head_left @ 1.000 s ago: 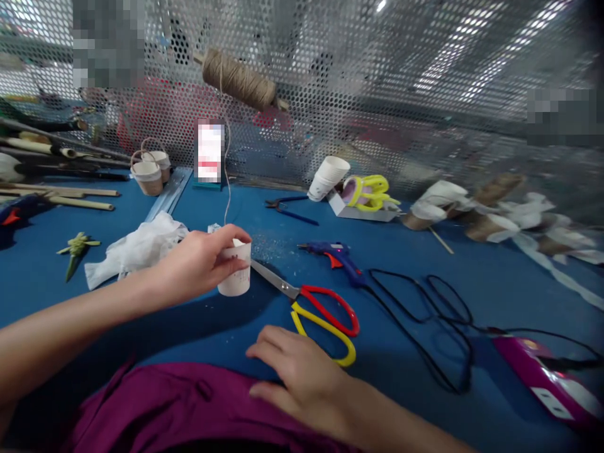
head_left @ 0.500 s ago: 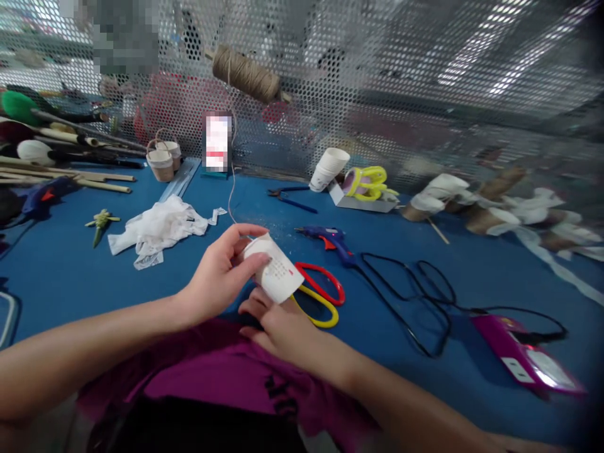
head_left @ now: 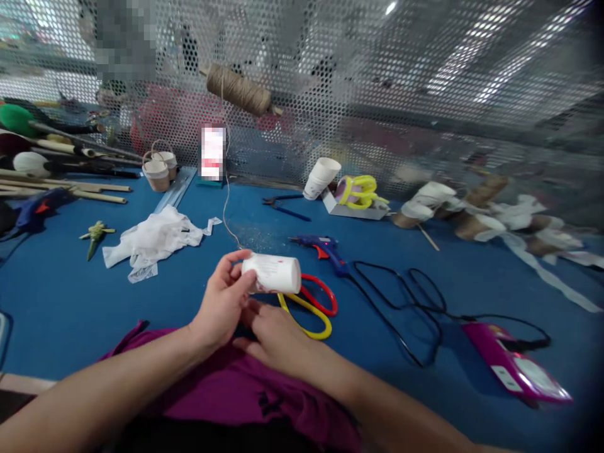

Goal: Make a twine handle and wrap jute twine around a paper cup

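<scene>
My left hand [head_left: 221, 302] grips a white paper cup [head_left: 274, 275] lying on its side, its open end pointing right, just above the blue table [head_left: 56, 302]. My right hand [head_left: 274, 333] sits below the cup, fingers extended toward it and touching near its underside. A thin twine strand [head_left: 225, 207] runs from the cup area up to a twine spool [head_left: 238, 89] hung on the mesh wall. Red-and-yellow scissors [head_left: 314, 305] lie right behind the cup. A purple cloth [head_left: 198, 390] covers my lap.
A blue glue gun [head_left: 323, 246] with a black cord [head_left: 410, 314] lies to the right, beside a magenta device [head_left: 514, 368]. White fabric [head_left: 151, 239] lies left. Stacked cups [head_left: 321, 178], pliers [head_left: 283, 204], small baskets [head_left: 158, 171] and sticks [head_left: 61, 189] line the back.
My left hand carried the cup from standing on the table toward me and tipped it onto its side. My right hand rose from my lap to meet it.
</scene>
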`<action>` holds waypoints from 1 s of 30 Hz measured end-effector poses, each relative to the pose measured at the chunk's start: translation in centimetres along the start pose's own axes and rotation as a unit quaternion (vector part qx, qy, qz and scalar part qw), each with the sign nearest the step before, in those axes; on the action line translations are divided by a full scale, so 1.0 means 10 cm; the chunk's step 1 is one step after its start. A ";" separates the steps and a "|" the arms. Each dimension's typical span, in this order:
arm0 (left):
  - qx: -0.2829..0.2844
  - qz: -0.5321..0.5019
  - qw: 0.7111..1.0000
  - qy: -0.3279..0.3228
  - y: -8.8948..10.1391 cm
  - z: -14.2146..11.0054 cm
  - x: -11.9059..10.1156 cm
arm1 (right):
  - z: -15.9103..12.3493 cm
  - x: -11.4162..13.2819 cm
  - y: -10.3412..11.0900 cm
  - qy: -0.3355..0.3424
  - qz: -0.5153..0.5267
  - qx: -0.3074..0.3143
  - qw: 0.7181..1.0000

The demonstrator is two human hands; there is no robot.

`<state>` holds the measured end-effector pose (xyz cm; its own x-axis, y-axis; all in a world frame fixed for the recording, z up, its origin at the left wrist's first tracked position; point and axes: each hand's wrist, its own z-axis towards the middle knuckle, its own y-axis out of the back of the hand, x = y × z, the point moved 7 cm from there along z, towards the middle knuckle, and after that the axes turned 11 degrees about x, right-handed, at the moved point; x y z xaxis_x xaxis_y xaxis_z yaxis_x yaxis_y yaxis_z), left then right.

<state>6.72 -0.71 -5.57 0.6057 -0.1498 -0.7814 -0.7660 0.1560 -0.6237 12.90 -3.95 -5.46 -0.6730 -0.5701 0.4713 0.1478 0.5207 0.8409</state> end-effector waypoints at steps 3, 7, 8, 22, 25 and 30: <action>-0.029 0.007 0.999 -0.040 0.21 0.18 -0.09 | -0.04 0.02 0.06 -0.015 -0.017 0.015 1.000; -0.026 0.070 0.996 -0.048 0.29 0.31 -0.15 | -0.12 0.13 0.19 -0.037 -0.014 -0.020 0.999; -0.023 0.092 0.994 -0.057 0.29 0.33 -0.17 | -0.17 0.16 0.22 -0.049 0.003 -0.041 0.998; -0.005 0.144 0.982 -0.120 0.30 0.37 -0.30 | -1.48 -0.42 -0.05 -0.378 0.045 -0.236 0.894; 0.015 0.147 0.982 -0.117 0.28 0.35 -0.26 | -1.47 -0.52 0.11 -0.388 0.072 -0.273 0.877; 0.011 0.167 0.977 -0.131 0.31 0.34 -0.26 | -1.34 -0.80 0.31 -0.409 -0.061 -0.224 0.883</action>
<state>3.46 3.51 -5.55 0.3597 0.1670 -0.9180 -0.9272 0.1744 -0.3316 28.42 -6.26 -3.02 -0.9746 0.1400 0.1746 0.1868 0.0790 0.9792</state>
